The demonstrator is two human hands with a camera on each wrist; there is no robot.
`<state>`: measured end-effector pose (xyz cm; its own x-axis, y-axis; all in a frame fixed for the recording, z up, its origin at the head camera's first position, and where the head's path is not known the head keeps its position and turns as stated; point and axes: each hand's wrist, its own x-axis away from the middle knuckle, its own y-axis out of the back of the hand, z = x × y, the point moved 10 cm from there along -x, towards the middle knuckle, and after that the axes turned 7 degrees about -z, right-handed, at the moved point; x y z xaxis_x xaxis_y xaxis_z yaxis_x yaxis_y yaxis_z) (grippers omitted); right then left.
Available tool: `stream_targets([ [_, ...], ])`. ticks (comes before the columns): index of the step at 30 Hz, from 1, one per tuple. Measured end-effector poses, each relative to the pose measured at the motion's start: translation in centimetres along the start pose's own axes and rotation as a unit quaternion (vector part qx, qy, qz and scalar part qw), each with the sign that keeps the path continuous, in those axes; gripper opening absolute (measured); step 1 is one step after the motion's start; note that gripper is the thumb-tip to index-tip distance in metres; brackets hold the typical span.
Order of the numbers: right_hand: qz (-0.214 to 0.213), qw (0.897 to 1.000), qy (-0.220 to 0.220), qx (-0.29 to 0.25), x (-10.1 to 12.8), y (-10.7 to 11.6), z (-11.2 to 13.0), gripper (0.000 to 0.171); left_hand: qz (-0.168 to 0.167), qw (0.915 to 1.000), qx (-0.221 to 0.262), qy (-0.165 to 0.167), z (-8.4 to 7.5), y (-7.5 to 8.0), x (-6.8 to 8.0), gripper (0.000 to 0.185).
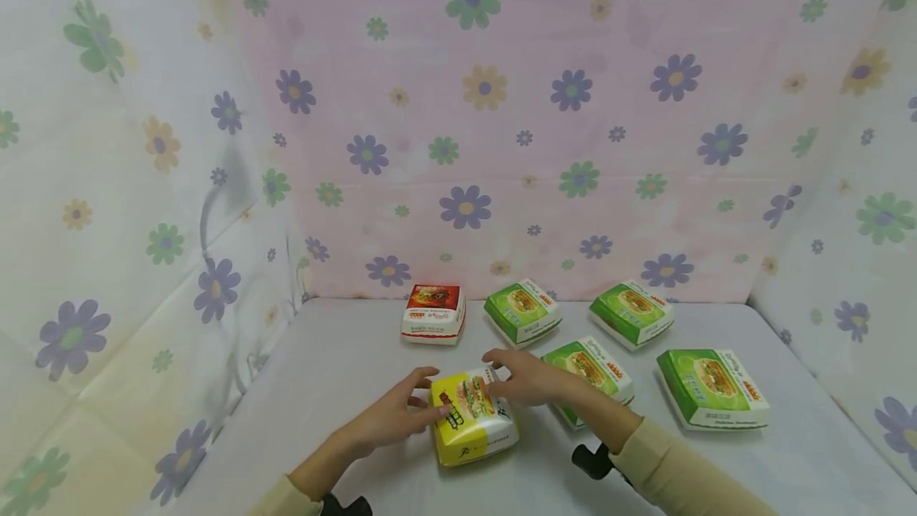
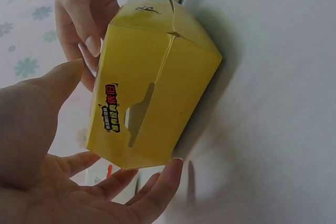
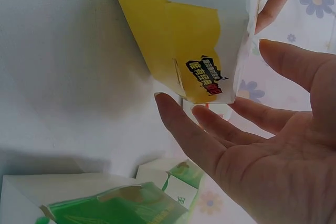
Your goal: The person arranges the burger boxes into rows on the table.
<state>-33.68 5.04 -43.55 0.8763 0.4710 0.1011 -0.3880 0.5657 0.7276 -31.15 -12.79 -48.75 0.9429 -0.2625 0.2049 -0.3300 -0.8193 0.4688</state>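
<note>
A yellow-and-white burger box (image 1: 473, 424) sits on the table in front of me, between both hands. My left hand (image 1: 397, 418) is at its left side, thumb over the top edge and fingers spread by the far corner. In the left wrist view, the fingertips (image 2: 170, 174) lie right at the box's end, fingers loosely bent. My right hand (image 1: 526, 378) reaches to the box's back right, thumb over the lid. In the right wrist view, its fingers (image 3: 181, 121) are spread just off the box's corner, and its thumb stands apart from the lid.
A red-and-white burger box (image 1: 433, 314) stands at the back left. Several green-and-white burger boxes stand to the right, the nearest one (image 1: 589, 377) beneath my right forearm and another (image 1: 712, 390) farther right. Flowered curtains (image 1: 466, 142) enclose the white table (image 1: 322, 373).
</note>
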Motion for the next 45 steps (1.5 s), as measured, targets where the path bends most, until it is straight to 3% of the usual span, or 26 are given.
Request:
stream_targets([
  [9,0.005,1.0,0.006,-0.015,0.1,-0.4,-0.3,0.049,-0.001,0.9999,-0.004,0.01,0.7,-0.8,-0.2,0.077],
  [16,0.0,1.0,0.001,-0.023,0.1,-0.6,-0.6,0.049,0.004,1.0,0.002,0.002,0.4,-1.0,-0.2,0.078],
  [22,-0.011,1.0,0.003,-0.002,0.2,-0.4,-0.7,0.048,0.015,0.9998,0.01,-0.007,0.2,-0.8,-0.4,0.081],
  [33,0.004,1.0,-0.018,0.023,1.0,-0.5,-1.3,0.043,-0.001,0.9991,0.006,-0.043,-0.4,0.5,-1.3,0.057],
  [39,0.011,0.999,-0.023,0.021,1.1,-0.1,-1.2,0.045,-0.006,0.9991,-0.008,-0.04,-0.6,0.7,-1.2,0.053],
  [45,0.011,1.0,-0.015,0.023,0.6,0.6,-0.7,0.048,-0.022,0.9996,-0.014,-0.01,0.2,0.8,-0.4,0.067],
])
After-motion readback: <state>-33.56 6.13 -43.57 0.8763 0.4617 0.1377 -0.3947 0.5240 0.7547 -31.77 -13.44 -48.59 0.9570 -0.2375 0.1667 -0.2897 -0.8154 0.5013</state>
